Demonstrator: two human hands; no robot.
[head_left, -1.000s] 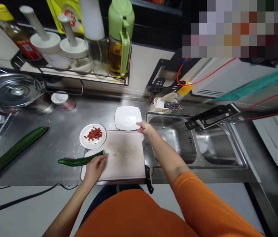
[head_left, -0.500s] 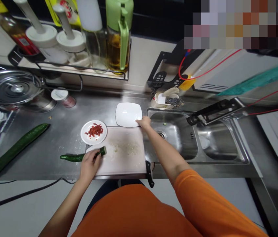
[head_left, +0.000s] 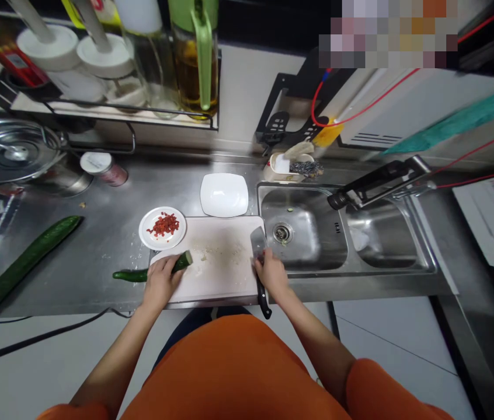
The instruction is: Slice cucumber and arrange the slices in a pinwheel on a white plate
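Observation:
My left hand (head_left: 162, 282) is closed over a cut cucumber (head_left: 129, 275). The cut end pokes out past my fingers over the left part of the white cutting board (head_left: 216, 277), and the thin end lies on the steel counter. At the board's right edge my right hand (head_left: 273, 273) has its fingers round a kitchen knife (head_left: 263, 300), where blade and black handle meet. The blade points away from me and the handle reaches past the counter's front edge. Beyond the board sits a white rectangular dish (head_left: 224, 195) with nothing in it.
A round plate (head_left: 143, 229) with chopped red pieces overlaps the board's far left corner. One whole cucumber (head_left: 32, 256) lies farther left, near a lidded steel pot (head_left: 65, 181) and a small can (head_left: 113, 175). The double sink (head_left: 317, 233) is on the right; bottles stand on a rack (head_left: 115, 114).
My right hand has left the white dish, come back towards me and taken hold of the knife. My left hand stays on the cut cucumber. The view has shifted slightly.

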